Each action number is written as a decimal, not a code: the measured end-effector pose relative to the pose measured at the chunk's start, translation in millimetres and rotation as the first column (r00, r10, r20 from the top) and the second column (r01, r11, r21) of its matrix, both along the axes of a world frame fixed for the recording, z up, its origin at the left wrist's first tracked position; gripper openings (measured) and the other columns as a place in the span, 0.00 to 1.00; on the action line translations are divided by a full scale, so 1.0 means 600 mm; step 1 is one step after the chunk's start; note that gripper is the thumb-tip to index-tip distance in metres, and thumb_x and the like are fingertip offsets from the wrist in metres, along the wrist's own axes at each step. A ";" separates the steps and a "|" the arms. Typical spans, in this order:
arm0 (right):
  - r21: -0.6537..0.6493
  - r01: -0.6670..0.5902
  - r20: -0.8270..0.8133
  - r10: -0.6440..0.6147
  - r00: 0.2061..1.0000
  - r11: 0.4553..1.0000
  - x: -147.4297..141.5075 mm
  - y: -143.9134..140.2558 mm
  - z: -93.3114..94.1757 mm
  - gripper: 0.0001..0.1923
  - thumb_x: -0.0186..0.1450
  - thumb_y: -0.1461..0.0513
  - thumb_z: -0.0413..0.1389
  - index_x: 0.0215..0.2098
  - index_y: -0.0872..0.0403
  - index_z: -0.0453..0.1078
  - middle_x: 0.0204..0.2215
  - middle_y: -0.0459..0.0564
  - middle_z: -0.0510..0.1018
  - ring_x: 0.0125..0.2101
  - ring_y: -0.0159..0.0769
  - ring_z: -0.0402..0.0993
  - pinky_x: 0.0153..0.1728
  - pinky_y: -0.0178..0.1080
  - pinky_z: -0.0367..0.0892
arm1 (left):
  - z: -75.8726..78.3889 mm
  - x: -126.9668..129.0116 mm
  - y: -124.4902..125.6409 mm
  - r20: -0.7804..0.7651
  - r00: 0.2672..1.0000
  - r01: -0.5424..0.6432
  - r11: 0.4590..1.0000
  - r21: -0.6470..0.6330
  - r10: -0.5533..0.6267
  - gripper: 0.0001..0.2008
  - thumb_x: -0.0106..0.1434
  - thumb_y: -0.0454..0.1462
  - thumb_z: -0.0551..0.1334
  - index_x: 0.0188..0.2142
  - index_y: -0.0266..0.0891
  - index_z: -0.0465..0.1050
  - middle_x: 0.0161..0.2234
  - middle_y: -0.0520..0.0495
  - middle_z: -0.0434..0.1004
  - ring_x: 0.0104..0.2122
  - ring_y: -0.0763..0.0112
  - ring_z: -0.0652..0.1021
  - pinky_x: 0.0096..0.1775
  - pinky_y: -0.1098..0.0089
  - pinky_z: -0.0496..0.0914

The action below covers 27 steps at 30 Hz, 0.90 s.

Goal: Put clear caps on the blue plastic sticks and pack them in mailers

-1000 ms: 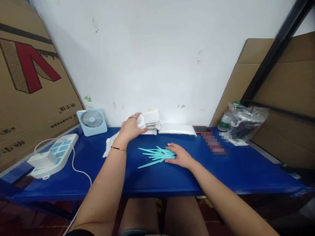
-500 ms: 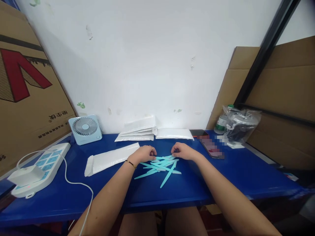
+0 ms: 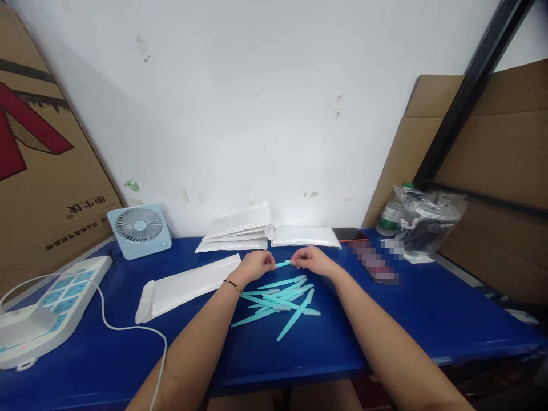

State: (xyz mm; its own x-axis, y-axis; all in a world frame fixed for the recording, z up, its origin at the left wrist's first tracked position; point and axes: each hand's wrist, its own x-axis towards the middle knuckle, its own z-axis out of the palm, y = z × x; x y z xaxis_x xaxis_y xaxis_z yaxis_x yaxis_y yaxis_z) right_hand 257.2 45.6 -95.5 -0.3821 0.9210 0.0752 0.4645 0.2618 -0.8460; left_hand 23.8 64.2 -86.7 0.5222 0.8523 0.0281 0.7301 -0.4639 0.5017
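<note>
A thin turquoise plastic stick (image 3: 283, 264) is held level between both hands just above the blue tabletop (image 3: 411, 308), the left hand (image 3: 256, 265) pinching one end in its fingers and the right hand (image 3: 310, 260) pinching the other. Just below lies a loose pile of matching turquoise sticks (image 3: 278, 301). A flat white padded mailer (image 3: 188, 285) lies to the left, near the left wrist.

Upside-down dark Chinese characters printed on the big brown cardboard box (image 3: 47, 165) behind the pale blue desk fan (image 3: 139, 230) — too small to read; nothing else legible.
</note>
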 end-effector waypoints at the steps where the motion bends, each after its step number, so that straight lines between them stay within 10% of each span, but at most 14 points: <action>1: -0.012 0.015 0.002 -0.015 1.000 1.000 0.007 0.002 -0.003 0.17 0.56 0.51 0.58 0.30 0.58 0.74 0.21 0.47 0.74 0.22 0.30 0.66 0.25 0.33 0.61 | -0.002 0.002 0.003 -0.017 1.000 -0.010 1.000 0.013 0.011 0.09 0.57 0.43 0.59 0.32 0.41 0.73 0.30 0.51 0.76 0.31 0.70 0.74 0.33 0.73 0.64; 10: 0.207 0.129 0.122 -0.157 0.980 0.970 0.050 -0.004 0.003 0.16 0.52 0.53 0.62 0.34 0.54 0.75 0.32 0.48 0.73 0.30 0.33 0.68 0.31 0.35 0.62 | -0.004 -0.009 -0.009 0.021 1.000 -0.023 0.994 0.107 0.021 0.15 0.53 0.47 0.63 0.37 0.42 0.73 0.35 0.50 0.75 0.35 0.68 0.74 0.34 0.73 0.64; 21: 0.041 -0.131 0.322 0.111 0.940 0.991 0.026 -0.023 0.010 0.13 0.53 0.53 0.62 0.27 0.55 0.74 0.29 0.45 0.67 0.27 0.30 0.64 0.27 0.33 0.61 | 0.014 0.018 -0.048 -0.119 0.990 0.078 0.997 0.027 -0.074 0.07 0.54 0.42 0.62 0.27 0.42 0.74 0.28 0.52 0.77 0.29 0.70 0.74 0.30 0.73 0.62; 27: 0.067 0.000 0.203 -0.013 0.979 0.998 0.042 -0.014 0.010 0.14 0.52 0.53 0.61 0.27 0.56 0.71 0.27 0.45 0.69 0.27 0.31 0.65 0.28 0.33 0.60 | 0.025 0.001 -0.033 -0.138 0.990 0.010 0.991 0.134 0.009 0.06 0.55 0.40 0.61 0.26 0.42 0.74 0.28 0.52 0.77 0.30 0.68 0.75 0.34 0.71 0.62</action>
